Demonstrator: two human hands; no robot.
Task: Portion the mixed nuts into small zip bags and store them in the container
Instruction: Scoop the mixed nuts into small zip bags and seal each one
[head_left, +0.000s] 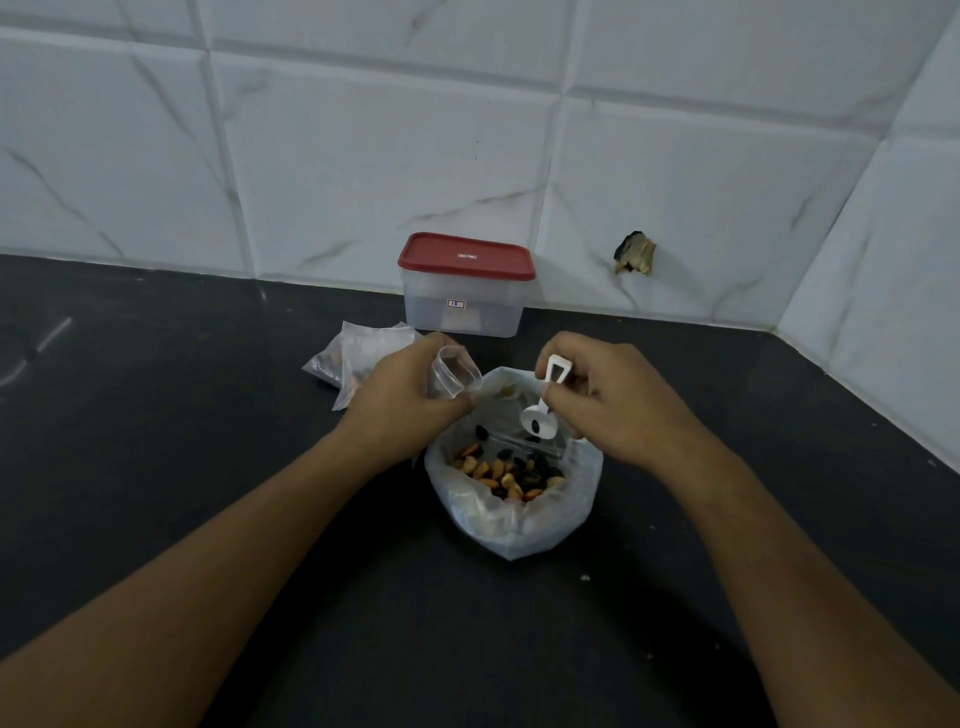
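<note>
A big clear plastic bag (519, 525) of mixed nuts (506, 474) sits open on the dark counter. Just above its left rim my left hand (402, 402) pinches a small zip bag (454, 375) and holds its mouth open. My right hand (615, 400) grips the handle of a white plastic scoop (540, 415), whose round bowl hangs down over the nuts. Behind them, a clear container with a red lid (466, 283) stands shut against the tiled wall.
A pile of small filled zip bags (358, 358) lies left of the container, behind my left hand. The white tiled wall meets a side wall at the right corner. A broken hole (635, 253) marks the tile right of the container.
</note>
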